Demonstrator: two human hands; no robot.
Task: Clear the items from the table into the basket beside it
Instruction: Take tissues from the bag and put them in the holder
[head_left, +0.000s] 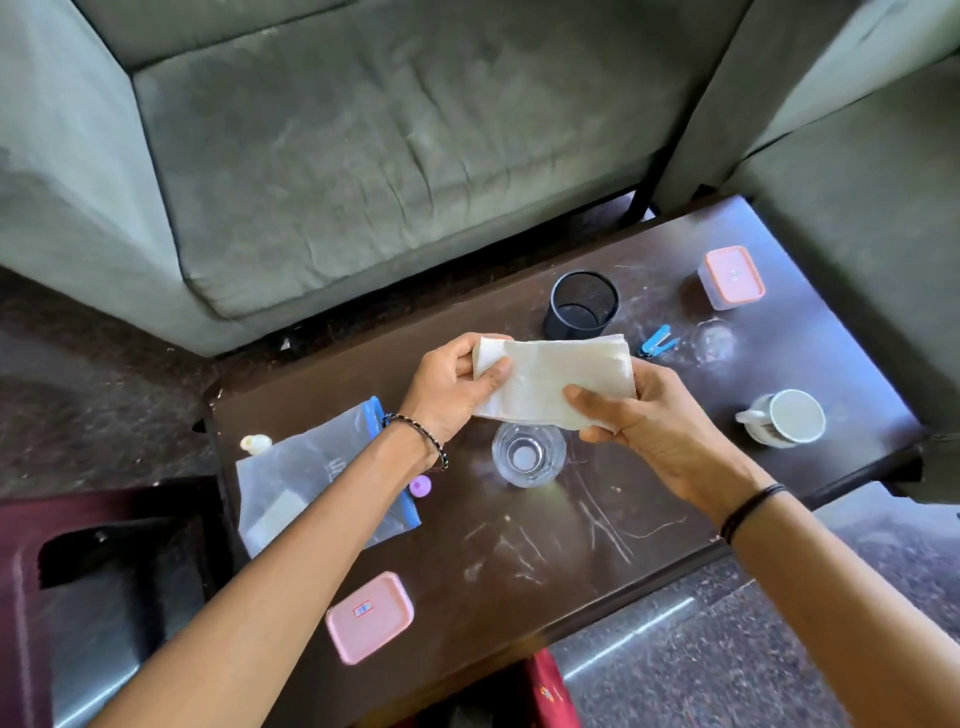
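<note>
Tabletop (649, 545), dark and scratched, is spread with the items to be cleared, and a dark red basket (104, 571) is seen just beside its left end. A clear zip bag (322, 483) with a blue strip is laid near that end, partly covered by the left forearm. A folded white napkin (556, 382) is held above the middle of the tabletop by both hands. Its left end is gripped by the left hand (452, 389), thumb on top and fingers curled beneath. Its lower right edge is pinched by the right hand (649, 426), thumb laid over it. A clear glass (529, 454) stands below the napkin. Farther back a black mesh cup (581, 305), a white mug (789, 418) and a pink-lidded box (731, 278) are set well apart. A second pink-lidded box (370, 617) is placed at the near edge. A second glass (716, 343), a blue clip (657, 343), a small white bottle (255, 443) and a purple cap (420, 486) are also seen.
</note>
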